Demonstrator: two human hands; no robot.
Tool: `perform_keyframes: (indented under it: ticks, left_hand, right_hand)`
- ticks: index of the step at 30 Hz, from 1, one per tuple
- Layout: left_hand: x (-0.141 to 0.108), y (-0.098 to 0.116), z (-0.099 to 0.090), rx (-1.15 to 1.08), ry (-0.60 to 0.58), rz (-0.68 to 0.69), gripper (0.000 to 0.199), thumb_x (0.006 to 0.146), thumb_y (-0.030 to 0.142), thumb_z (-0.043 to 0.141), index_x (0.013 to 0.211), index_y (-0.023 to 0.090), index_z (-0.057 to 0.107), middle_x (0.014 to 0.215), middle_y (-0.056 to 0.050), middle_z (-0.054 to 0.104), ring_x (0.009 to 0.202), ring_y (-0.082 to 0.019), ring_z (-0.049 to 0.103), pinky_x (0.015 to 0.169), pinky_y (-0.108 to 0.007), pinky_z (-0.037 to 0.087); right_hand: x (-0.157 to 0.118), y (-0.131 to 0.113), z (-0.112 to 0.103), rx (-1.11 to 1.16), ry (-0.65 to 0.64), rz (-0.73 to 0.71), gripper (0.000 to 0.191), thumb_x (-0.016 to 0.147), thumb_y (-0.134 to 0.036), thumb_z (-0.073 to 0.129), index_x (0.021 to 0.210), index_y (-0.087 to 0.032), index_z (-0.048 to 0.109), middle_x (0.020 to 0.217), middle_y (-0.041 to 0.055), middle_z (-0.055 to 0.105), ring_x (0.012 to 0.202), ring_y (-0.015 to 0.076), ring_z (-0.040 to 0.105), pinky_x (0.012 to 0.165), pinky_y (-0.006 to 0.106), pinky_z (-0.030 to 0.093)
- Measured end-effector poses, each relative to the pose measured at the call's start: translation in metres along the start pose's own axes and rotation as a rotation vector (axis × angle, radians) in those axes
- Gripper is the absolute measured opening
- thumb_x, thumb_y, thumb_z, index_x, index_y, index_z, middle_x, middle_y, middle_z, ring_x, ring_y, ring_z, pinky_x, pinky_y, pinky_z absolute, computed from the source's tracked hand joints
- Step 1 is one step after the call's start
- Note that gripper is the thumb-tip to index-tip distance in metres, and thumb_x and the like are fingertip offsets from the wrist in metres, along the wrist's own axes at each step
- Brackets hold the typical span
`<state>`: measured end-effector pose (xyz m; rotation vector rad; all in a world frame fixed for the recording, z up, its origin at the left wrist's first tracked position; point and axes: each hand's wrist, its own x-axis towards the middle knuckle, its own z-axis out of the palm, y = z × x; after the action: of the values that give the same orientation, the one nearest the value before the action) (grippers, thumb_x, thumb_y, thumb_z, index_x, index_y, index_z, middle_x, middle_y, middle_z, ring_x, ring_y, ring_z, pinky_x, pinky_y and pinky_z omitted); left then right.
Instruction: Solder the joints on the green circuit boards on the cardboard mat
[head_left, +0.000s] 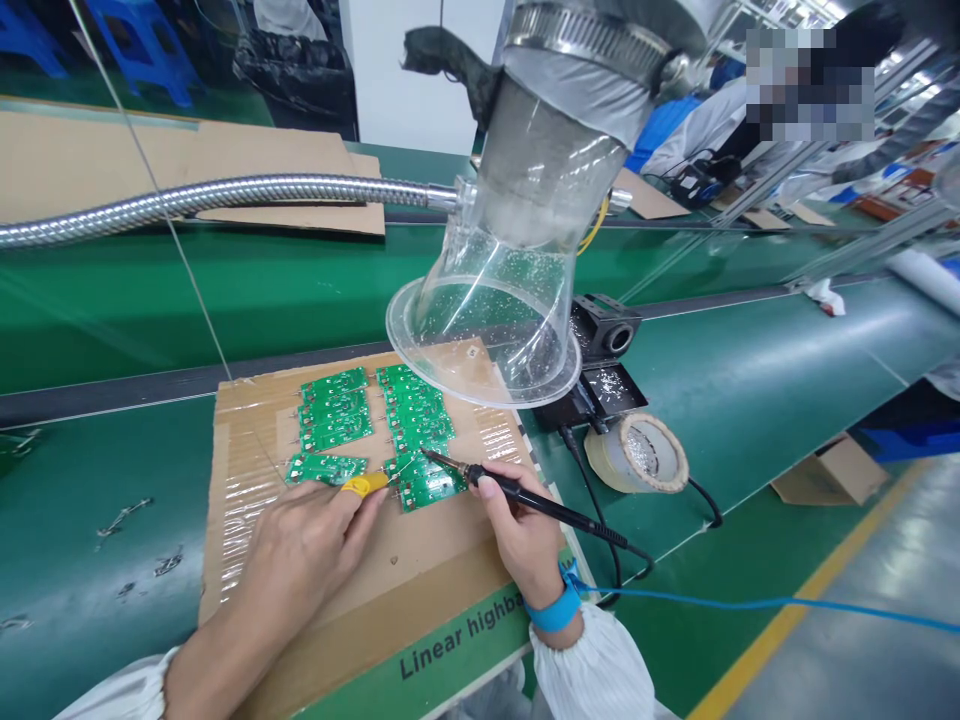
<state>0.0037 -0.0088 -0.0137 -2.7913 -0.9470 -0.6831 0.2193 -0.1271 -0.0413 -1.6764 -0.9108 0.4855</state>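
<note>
My left hand [311, 535] is closed, pinching a short yellow sleeve [366, 484] from which thin solder wire [405, 467] pokes out toward the boards. In my right hand [517, 520] is a soldering iron [544, 500], held like a pen, its dark tip over the lower right boards. Green circuit boards [420, 415] lie in two columns on a cardboard sheet [442, 560]. One board [326, 467] sits slightly apart at the bottom of the left column, close to my left fingers. Whether the iron's tip touches a board, I cannot tell.
A clear fume extraction hood [495, 310] hangs low over the boards, held by a flexible metal arm [300, 188]. Right of the cardboard stand a black iron holder [604, 330] and a round pot [637, 453]. A blue cord [712, 600] runs from my right wristband [555, 605].
</note>
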Motion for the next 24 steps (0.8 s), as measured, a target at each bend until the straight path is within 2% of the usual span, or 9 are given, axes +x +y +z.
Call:
perform_keyframes:
  ticks: [8, 19, 24]
  left_hand:
    - [-0.003, -0.001, 0.002, -0.031, 0.010, -0.016, 0.046, 0.104, 0.039, 0.048, 0.064, 0.024, 0.064, 0.049, 0.000, 0.055, 0.048, -0.019, 0.056, 0.052, -0.032, 0.037]
    - [-0.001, -0.001, 0.004, -0.003, -0.010, -0.006, 0.050, 0.104, 0.040, 0.047, 0.057, 0.025, 0.052, 0.047, 0.000, 0.053, 0.045, -0.018, 0.054, 0.050, -0.033, 0.034]
    - [-0.008, -0.012, -0.005, -0.046, 0.038, -0.076, 0.042, 0.103, 0.045, 0.049, 0.067, 0.025, 0.054, 0.054, 0.001, 0.061, 0.050, -0.018, 0.059, 0.052, -0.032, 0.038]
  right_hand:
    - [-0.001, 0.002, -0.001, 0.043, 0.011, 0.022, 0.020, 0.092, -0.042, 0.072, 0.103, -0.026, 0.077, 0.093, 0.0057, 0.080, 0.088, 0.0247, 0.077, 0.082, 0.039, 0.063]
    - [0.001, -0.002, -0.001, 0.008, -0.012, -0.016, 0.016, 0.092, -0.038, 0.072, 0.102, -0.027, 0.077, 0.092, 0.0043, 0.079, 0.085, 0.0227, 0.076, 0.082, 0.038, 0.063]
    - [-0.001, 0.007, 0.001, 0.134, 0.037, 0.019, 0.021, 0.093, -0.042, 0.072, 0.106, -0.026, 0.075, 0.089, 0.0040, 0.079, 0.079, 0.0220, 0.077, 0.079, 0.038, 0.063]
